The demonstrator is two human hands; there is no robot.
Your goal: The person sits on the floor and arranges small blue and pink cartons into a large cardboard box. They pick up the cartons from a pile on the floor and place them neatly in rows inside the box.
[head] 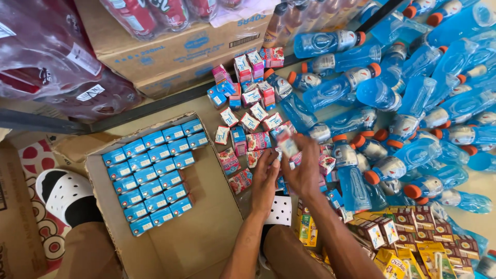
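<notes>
Currently both hands meet over the floor, just right of the open cardboard box [206,243]. Right hand [305,170] is closed around a small drink carton [287,145], blurred, held above the loose pile; colour hard to tell. Left hand [265,178] has its fingers curled against the same spot, touching the carton or the right hand; what it grips, if anything, cannot be told. Judgement: such a carton is light and fairly stiff, flat-sided, and will dent if squeezed, so taking it across its broad faces seems best. Cardboard box: the far-left part holds blue cartons [150,173] packed upright in tight rows; the near and right part of its bottom is bare. Loose pink and blue cartons [248,124] lie scattered on the floor between the box and the hands and beyond. Further right, blue drink bottles [413,113] with orange caps lie heaped on their sides. Near right, yellow and brown juice cartons [413,243] lie close together. A white perforated clog [64,194] shows at near left.
</notes>
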